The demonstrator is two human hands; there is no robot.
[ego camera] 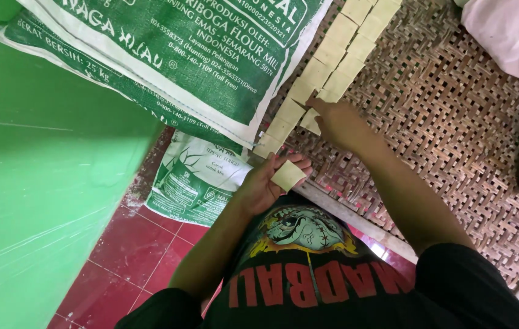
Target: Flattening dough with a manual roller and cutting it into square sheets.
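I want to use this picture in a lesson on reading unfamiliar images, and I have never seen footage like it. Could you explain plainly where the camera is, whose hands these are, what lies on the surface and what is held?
There is no machine here. The one picture comes from a camera worn on a person's head, looking down past their black printed shirt at their own two bare hands. The left hand holds a pale square piece between its fingers. The right hand reaches forward and touches one of the pale squares laid in two rows on a brown woven mat. What the squares are made of I cannot tell. To the left lie green and white printed sacks, a green wall and a red tiled floor.
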